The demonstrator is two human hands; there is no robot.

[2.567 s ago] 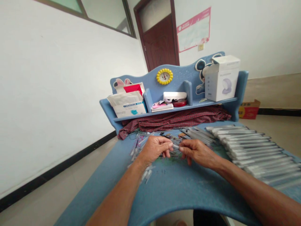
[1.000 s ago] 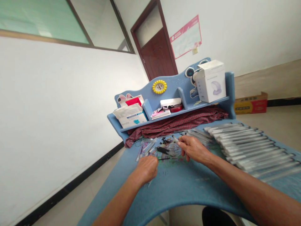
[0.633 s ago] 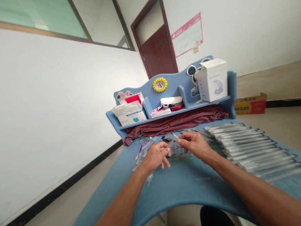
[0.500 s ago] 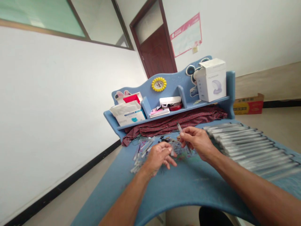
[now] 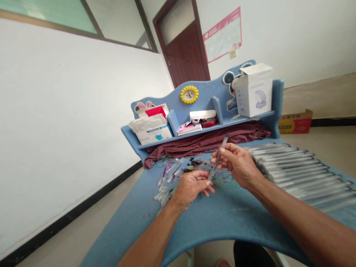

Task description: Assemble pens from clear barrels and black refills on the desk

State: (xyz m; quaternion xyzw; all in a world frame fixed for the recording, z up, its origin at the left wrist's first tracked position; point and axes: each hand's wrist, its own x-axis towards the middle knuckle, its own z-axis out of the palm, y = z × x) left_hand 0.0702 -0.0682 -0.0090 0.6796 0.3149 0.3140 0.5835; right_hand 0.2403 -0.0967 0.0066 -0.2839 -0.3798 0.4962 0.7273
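My right hand [image 5: 240, 165] grips a clear-barrelled pen [image 5: 221, 152] between thumb and fingers, with the pen tilted and its dark end up. Its lower end meets the fingertips of my left hand [image 5: 190, 185]. That hand pinches a small clear pen cap [image 5: 210, 178] at the pen's lower tip; how far the cap is on cannot be made out. Beside my left hand lie loose whitish caps [image 5: 163, 195], clear tubes [image 5: 174, 170] and small black parts [image 5: 194, 161]. A long row of pens [image 5: 300, 174] lies side by side to the right of my right hand.
The blue desk [image 5: 200, 226] has a curved front edge. Along its back lies a red checked cloth [image 5: 191, 144] under a blue shelf [image 5: 172, 96]. On the shelf stand a white box [image 5: 255, 92], a yellow flower clock [image 5: 189, 95] and a paper packet [image 5: 154, 131].
The pen has turned more upright in my right hand, and its lower end has come together with the cap in my left hand. My left hand has moved slightly right.
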